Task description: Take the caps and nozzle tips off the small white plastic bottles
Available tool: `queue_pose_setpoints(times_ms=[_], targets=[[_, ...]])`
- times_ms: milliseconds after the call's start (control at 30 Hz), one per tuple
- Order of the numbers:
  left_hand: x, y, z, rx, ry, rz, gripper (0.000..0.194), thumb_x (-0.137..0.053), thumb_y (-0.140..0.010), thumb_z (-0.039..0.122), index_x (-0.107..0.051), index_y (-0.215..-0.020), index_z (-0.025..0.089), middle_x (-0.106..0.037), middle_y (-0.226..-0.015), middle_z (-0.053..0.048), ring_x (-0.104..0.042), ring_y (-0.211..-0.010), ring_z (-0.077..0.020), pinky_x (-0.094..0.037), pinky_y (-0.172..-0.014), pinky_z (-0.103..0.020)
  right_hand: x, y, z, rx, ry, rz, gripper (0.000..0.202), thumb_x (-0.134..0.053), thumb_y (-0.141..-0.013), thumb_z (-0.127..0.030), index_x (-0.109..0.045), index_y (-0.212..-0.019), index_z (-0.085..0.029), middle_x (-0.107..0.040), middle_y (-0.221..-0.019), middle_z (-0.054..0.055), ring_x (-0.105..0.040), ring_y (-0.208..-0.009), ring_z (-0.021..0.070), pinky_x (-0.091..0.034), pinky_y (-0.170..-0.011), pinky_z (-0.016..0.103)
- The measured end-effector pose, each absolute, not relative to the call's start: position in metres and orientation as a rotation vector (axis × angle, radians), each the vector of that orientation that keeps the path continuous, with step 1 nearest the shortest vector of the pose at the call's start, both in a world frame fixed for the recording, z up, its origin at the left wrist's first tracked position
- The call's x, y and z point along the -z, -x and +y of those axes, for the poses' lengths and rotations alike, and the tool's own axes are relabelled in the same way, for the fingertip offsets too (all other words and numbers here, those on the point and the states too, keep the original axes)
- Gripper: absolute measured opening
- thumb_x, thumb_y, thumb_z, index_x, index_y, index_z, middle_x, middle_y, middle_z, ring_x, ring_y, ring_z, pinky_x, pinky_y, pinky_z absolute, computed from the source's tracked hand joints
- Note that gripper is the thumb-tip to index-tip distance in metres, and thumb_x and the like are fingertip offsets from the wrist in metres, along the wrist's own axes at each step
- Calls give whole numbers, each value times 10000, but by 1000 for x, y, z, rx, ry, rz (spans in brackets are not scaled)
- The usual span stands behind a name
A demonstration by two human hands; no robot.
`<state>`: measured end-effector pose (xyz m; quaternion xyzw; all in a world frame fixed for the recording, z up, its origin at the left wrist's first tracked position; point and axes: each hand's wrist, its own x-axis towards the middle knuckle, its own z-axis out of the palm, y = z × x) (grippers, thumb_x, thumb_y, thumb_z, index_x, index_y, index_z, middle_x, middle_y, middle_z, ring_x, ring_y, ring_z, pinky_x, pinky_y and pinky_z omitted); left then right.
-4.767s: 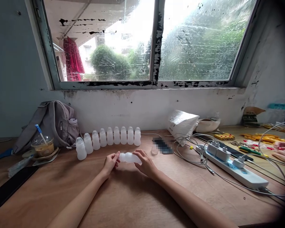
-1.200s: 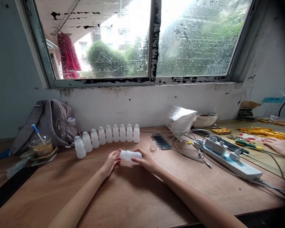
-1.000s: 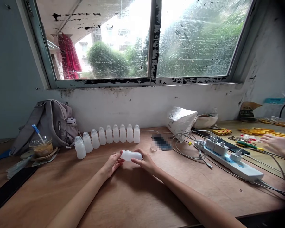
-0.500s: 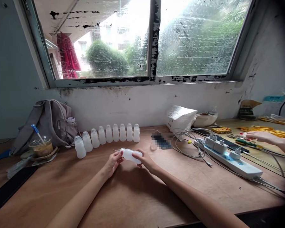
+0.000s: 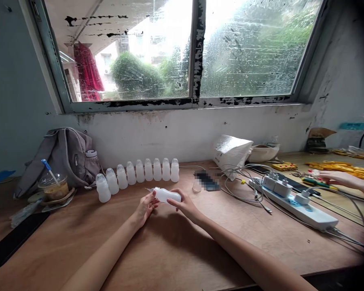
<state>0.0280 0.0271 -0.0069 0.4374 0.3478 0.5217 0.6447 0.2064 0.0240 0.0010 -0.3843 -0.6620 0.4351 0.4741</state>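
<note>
A translucent white squeeze bottle (image 5: pixel 167 195) lies on its side in the air over the table, its thin pointed nozzle (image 5: pixel 149 189) facing left. My right hand (image 5: pixel 185 205) is wrapped around the bottle's body from the right. At the neck end, my left hand (image 5: pixel 146 206) pinches the bottle just behind the nozzle, thumb uppermost. Behind my hands stands a curved row of several similar bottles (image 5: pixel 140 171), upright with clear caps on.
On the left are a grey backpack (image 5: pixel 56 155), a cup with a straw (image 5: pixel 55 188) and a black flat object (image 5: pixel 16 238). To the right lie tangled white cables (image 5: pixel 239 192) and a power strip (image 5: pixel 309 210). Another person's hand (image 5: pixel 336 177) is at far right, near yellow parts.
The bottle has turned slightly in my hands, and its nozzle now shows more clearly. My right fingers have shifted a little along the body.
</note>
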Motion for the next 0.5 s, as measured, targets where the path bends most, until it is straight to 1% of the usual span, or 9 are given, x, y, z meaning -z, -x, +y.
queue_pose_setpoints(times_ms=[67, 133, 200, 300, 433, 500], targets=[[9, -27, 29, -1199, -1011, 805, 452, -601, -663, 472, -616, -961, 132, -625, -909, -93, -544, -876, -189, -393, -768, -272, -2, -206, 22, -948, 940, -1673, 365, -622, -648, -404, -533, -931, -192, -559, -795, 6, -520, -688, 123, -436, -535, 205], [9, -27, 29, -1235, -1022, 831, 426, -610, -662, 451, -628, -931, 121, -629, -872, -89, -548, -840, -180, -397, -761, -270, -3, -207, 21, -914, 950, -1693, 366, -624, -647, -405, -542, -929, -187, -564, -788, 6, -522, -693, 125, -441, -554, 212], [9, -28, 28, -1270, -1040, 855, 386, -609, -668, 434, -645, -875, 109, -629, -834, -85, -548, -808, -172, -402, -746, -262, -4, -208, 21, -999, 957, -1684, 372, -606, -658, -423, -549, -926, -172, -564, -753, 10, -523, -625, 117, -426, -480, 201], [7, -31, 25, -1316, -1108, 852, 350, -607, -670, 421, -659, -813, 106, -626, -797, -74, -542, -785, -165, -405, -725, -253, -1, -208, 22, -1213, 946, -1613, 364, -558, -696, -443, -553, -907, -147, -548, -659, 5, -478, -455, 80, -352, -355, 177], [3, -35, 20, -1389, -1175, 896, 321, -593, -674, 429, -659, -752, 124, -626, -774, -53, -540, -763, -162, -407, -710, -255, 6, -205, 28, -1458, 959, -1427, 331, -502, -734, -447, -541, -824, -131, -530, -569, 6, -444, -380, 66, -292, -308, 159], [0, -37, 17, -1400, -1255, 900, 299, -625, -653, 396, -649, -791, 132, -628, -781, -46, -542, -773, -166, -406, -707, -251, 8, -204, 33, -1564, 1025, -1275, 347, -440, -757, -466, -524, -790, -130, -522, -540, 12, -441, -368, 71, -302, -303, 163]])
